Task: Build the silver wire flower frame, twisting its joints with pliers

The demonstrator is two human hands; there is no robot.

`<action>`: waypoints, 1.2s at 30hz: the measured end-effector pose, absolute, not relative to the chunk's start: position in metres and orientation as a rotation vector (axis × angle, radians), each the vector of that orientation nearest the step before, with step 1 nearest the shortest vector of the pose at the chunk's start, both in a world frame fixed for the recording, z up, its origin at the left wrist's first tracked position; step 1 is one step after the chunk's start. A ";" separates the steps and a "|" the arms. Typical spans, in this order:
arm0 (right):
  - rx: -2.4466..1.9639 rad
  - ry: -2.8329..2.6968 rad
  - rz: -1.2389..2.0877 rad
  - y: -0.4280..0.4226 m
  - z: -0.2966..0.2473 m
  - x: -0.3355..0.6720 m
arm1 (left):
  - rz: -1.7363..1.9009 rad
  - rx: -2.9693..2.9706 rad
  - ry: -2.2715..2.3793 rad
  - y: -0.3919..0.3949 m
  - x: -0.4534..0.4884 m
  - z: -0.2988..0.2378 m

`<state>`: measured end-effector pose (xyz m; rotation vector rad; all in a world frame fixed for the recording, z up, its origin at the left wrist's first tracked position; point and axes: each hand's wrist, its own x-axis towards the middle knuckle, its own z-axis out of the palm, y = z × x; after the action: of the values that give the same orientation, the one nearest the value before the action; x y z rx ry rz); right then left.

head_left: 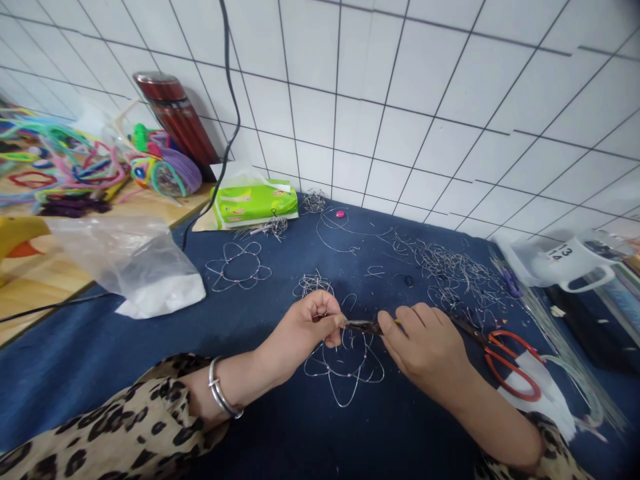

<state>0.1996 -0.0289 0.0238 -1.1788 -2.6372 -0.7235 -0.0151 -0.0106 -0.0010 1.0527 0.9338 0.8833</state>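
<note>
My left hand point(313, 327) is pinched shut on the thin silver wire of a beaded wire flower point(345, 363) lying on the blue cloth point(150, 360). My right hand point(425, 343) is closed around small dark pliers point(363, 327), whose tip meets the wire at my left fingertips. A finished wire flower with pink beads point(239, 267) lies further back to the left. A silver bangle sits on my left wrist.
Red-handled scissors point(510, 363) lie right of my right hand. Scrap wire point(450, 270) is heaped behind it. A clear plastic bag point(135, 267), a green tissue pack point(253, 203), a red flask point(177, 120), coloured pipe cleaners point(75, 170) and a white mug point(575, 263) stand around.
</note>
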 end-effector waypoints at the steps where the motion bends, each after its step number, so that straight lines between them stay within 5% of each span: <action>1: -1.181 -2.633 -0.730 -0.029 0.024 0.199 | 0.886 1.054 0.933 -0.011 -0.015 -0.002; 36: -1.152 -2.660 -0.791 -0.035 0.028 0.194 | 0.856 0.777 0.894 -0.013 -0.014 -0.008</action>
<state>0.1935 -0.0352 0.0284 -1.1524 -2.6604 -0.7910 -0.0139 -0.0128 -0.0081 0.7773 0.8938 0.8558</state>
